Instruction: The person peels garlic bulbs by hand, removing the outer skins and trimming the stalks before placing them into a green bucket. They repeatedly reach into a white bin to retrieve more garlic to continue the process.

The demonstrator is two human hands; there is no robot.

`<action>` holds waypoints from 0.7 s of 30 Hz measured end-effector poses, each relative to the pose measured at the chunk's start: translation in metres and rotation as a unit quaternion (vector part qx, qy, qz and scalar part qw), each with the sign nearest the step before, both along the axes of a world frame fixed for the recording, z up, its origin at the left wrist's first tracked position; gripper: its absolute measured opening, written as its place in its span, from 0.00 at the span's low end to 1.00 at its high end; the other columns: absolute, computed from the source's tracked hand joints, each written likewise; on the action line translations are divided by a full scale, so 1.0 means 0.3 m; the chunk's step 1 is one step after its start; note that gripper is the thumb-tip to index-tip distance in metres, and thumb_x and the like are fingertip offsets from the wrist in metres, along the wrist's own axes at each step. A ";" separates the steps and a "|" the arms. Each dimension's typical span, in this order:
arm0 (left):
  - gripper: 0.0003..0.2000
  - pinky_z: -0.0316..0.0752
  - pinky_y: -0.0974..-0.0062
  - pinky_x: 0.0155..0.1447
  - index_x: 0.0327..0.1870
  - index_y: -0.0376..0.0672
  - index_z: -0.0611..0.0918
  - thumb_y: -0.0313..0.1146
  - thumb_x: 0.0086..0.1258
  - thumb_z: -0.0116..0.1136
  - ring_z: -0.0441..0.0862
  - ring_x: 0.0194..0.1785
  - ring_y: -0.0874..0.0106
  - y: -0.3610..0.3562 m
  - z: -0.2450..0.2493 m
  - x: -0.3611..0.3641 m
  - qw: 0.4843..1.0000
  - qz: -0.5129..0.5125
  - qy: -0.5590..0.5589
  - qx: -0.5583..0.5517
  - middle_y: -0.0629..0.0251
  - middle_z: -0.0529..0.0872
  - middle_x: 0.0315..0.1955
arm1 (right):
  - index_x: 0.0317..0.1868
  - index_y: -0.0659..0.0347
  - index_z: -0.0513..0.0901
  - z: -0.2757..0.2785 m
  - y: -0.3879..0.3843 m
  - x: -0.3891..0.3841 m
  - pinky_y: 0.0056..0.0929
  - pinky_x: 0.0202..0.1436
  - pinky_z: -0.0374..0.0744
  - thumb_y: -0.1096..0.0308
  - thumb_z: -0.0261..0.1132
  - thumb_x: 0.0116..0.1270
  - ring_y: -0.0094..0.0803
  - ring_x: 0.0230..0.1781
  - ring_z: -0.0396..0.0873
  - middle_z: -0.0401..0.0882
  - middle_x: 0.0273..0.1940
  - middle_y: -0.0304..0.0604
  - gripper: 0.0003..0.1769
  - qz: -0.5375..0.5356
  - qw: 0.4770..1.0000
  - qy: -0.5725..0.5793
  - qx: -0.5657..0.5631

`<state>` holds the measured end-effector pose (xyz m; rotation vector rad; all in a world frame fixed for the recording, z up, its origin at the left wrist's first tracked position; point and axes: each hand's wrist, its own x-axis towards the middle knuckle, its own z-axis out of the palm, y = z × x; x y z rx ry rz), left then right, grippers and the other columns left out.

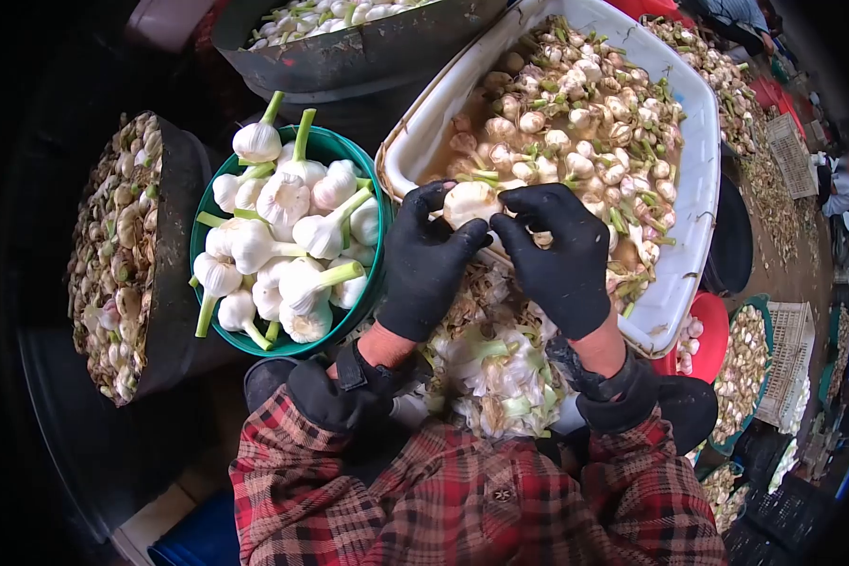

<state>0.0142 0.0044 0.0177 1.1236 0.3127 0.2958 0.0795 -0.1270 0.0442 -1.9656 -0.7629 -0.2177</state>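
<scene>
Both my hands wear black gloves and meet around one garlic bulb (472, 204), above the near edge of a white tub (703, 123). My left hand (432, 259) pinches the bulb's left side. On the other side, my right hand (558, 253) has its thumb and fingers against the bulb. Inside the tub, many garlic bulbs (580, 166) with roots and short stems lie in brownish water. A green basket (375, 274) to the left holds clean white garlic bulbs (283, 200) with trimmed green stems. Peeled skins (500, 377) are heaped below my hands.
A dark container of unpeeled garlic (113, 264) stands at far left. Behind the basket is a large dark tub (340, 61) with white bulbs. To the right are a red basin (706, 330), pale crates (785, 363) and another person (840, 184).
</scene>
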 end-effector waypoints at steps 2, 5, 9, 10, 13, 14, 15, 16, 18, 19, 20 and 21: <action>0.21 0.79 0.73 0.55 0.56 0.34 0.72 0.19 0.61 0.62 0.80 0.52 0.71 -0.003 -0.017 -0.007 0.988 0.037 -0.013 0.150 0.57 0.78 0.52 | 0.36 0.60 0.84 -0.014 0.011 -0.019 0.31 0.34 0.79 0.73 0.69 0.55 0.39 0.30 0.82 0.81 0.34 0.44 0.07 -0.047 0.995 -0.067 -0.058; 0.21 0.77 0.76 0.56 0.54 0.35 0.73 0.16 0.59 0.63 0.79 0.52 0.73 -0.013 -0.046 -0.011 0.985 0.052 -0.009 0.162 0.60 0.78 0.50 | 0.32 0.59 0.83 -0.030 0.019 -0.037 0.33 0.32 0.78 0.72 0.69 0.55 0.41 0.29 0.81 0.80 0.31 0.43 0.04 -0.061 0.995 -0.062 -0.054; 0.21 0.76 0.75 0.56 0.52 0.36 0.74 0.15 0.57 0.63 0.79 0.52 0.73 -0.011 -0.087 -0.015 0.970 0.065 -0.038 0.232 0.62 0.79 0.48 | 0.29 0.58 0.81 -0.039 0.016 -0.052 0.33 0.30 0.77 0.73 0.68 0.55 0.41 0.27 0.80 0.78 0.28 0.42 0.03 -0.074 0.994 -0.061 -0.057; 0.20 0.76 0.76 0.56 0.52 0.36 0.74 0.15 0.57 0.63 0.79 0.52 0.73 -0.010 -0.100 -0.014 0.959 0.075 -0.055 0.269 0.62 0.79 0.47 | 0.29 0.58 0.81 -0.041 0.015 -0.053 0.33 0.30 0.77 0.73 0.68 0.55 0.41 0.27 0.80 0.78 0.28 0.42 0.03 -0.075 0.994 -0.060 -0.058; 0.20 0.77 0.76 0.56 0.51 0.36 0.74 0.15 0.57 0.63 0.79 0.52 0.73 -0.005 -0.126 -0.012 0.947 0.071 -0.074 0.304 0.63 0.79 0.47 | 0.28 0.58 0.81 -0.051 0.009 -0.052 0.33 0.29 0.77 0.74 0.66 0.54 0.42 0.25 0.80 0.78 0.25 0.43 0.02 -0.082 0.992 -0.070 -0.060; 0.20 0.77 0.75 0.56 0.51 0.36 0.74 0.14 0.57 0.62 0.79 0.52 0.73 -0.002 -0.129 -0.013 0.948 0.059 -0.075 0.302 0.63 0.80 0.47 | 0.28 0.60 0.81 -0.054 0.004 -0.052 0.31 0.29 0.77 0.74 0.66 0.54 0.38 0.24 0.80 0.78 0.24 0.43 0.02 -0.086 0.995 -0.033 -0.044; 0.20 0.77 0.75 0.56 0.51 0.36 0.74 0.14 0.57 0.62 0.79 0.52 0.73 0.003 -0.112 -0.013 0.949 0.058 -0.075 0.302 0.63 0.80 0.47 | 0.29 0.61 0.82 -0.056 0.000 -0.051 0.30 0.30 0.77 0.74 0.66 0.53 0.35 0.22 0.80 0.79 0.22 0.43 0.02 -0.089 0.996 0.003 -0.028; 0.19 0.77 0.75 0.55 0.50 0.35 0.75 0.15 0.56 0.63 0.79 0.51 0.72 0.012 -0.077 -0.013 0.979 0.005 -0.051 0.197 0.63 0.79 0.46 | 0.29 0.61 0.82 -0.051 -0.009 -0.046 0.30 0.30 0.77 0.74 0.66 0.53 0.35 0.22 0.80 0.79 0.22 0.43 0.02 -0.089 0.996 0.003 -0.028; 0.19 0.76 0.75 0.54 0.48 0.35 0.75 0.16 0.55 0.65 0.80 0.50 0.72 0.032 -0.034 -0.014 0.995 -0.050 -0.024 0.088 0.62 0.79 0.45 | 0.30 0.65 0.83 -0.034 -0.046 -0.029 0.25 0.30 0.76 0.73 0.67 0.53 0.24 0.21 0.78 0.81 0.21 0.41 0.04 -0.059 0.977 0.204 0.032; 0.20 0.77 0.74 0.54 0.49 0.35 0.75 0.16 0.55 0.65 0.80 0.50 0.71 0.046 -0.022 -0.009 0.995 -0.092 -0.010 0.046 0.62 0.79 0.46 | 0.31 0.67 0.84 -0.040 -0.068 -0.014 0.22 0.31 0.75 0.73 0.68 0.54 0.18 0.23 0.76 0.82 0.23 0.40 0.06 -0.066 0.950 0.297 0.069; 0.21 0.79 0.73 0.54 0.50 0.35 0.75 0.16 0.54 0.65 0.80 0.51 0.71 0.058 -0.018 -0.006 0.991 -0.132 0.005 0.004 0.62 0.80 0.47 | 0.31 0.67 0.84 -0.060 -0.094 0.004 0.22 0.31 0.75 0.73 0.68 0.54 0.18 0.23 0.76 0.82 0.23 0.40 0.06 -0.067 0.950 0.297 0.069; 0.21 0.80 0.72 0.52 0.53 0.35 0.74 0.19 0.57 0.65 0.80 0.50 0.71 0.065 -0.024 -0.004 0.989 -0.141 -0.035 0.038 0.62 0.80 0.48 | 0.31 0.67 0.84 -0.075 -0.115 0.021 0.22 0.31 0.76 0.74 0.67 0.54 0.19 0.23 0.76 0.82 0.22 0.39 0.05 -0.085 0.956 0.269 0.082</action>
